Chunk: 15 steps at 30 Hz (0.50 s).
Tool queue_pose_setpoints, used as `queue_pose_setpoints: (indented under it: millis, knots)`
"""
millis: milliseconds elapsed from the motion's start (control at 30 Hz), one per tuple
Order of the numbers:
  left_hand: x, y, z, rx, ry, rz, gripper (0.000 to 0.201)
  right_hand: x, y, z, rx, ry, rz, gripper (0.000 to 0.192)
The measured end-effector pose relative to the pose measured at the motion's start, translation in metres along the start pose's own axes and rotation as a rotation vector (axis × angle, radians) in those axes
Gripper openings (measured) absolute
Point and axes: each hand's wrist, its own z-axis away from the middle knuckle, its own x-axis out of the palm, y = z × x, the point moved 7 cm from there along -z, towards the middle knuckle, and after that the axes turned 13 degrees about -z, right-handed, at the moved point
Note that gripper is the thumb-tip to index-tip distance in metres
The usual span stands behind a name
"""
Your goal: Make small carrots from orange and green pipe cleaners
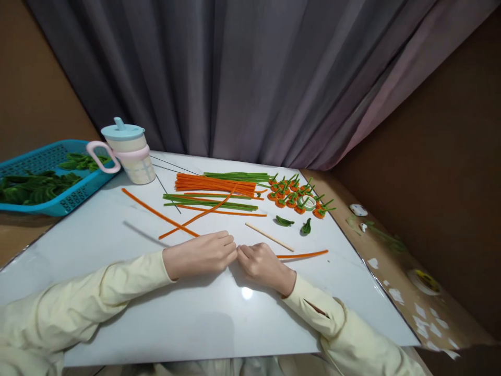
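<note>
Pinching orange pipe cleaner (303, 255), right hand (261, 262), left hand (203, 253) touching

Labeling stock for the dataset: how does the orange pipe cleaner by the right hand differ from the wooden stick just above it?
The orange pipe cleaner is fuzzy and bright orange; the wooden stick is smooth and pale tan. The pipe cleaner bows slightly and its near end disappears behind the right hand; the stick is straight and lies apart from both hands. The pipe cleaner runs nearly level across the view, the stick diagonally. Both are thin and lie flat on the white table.
</note>
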Motion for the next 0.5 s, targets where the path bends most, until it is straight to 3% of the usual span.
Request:
queue_pose_setpoints:
  millis: [233, 500]
  knots:
    - [0.013, -0.014, 0.003, -0.026, -0.031, 0.082, 0.025, -0.011, 0.009, -0.001, 0.091, 0.074, -0.019, 0.016]
    - [0.02, -0.016, 0.004, -0.054, -0.05, 0.09, 0.026, -0.011, 0.006, 0.0, 0.066, 0.073, -0.042, 0.018]
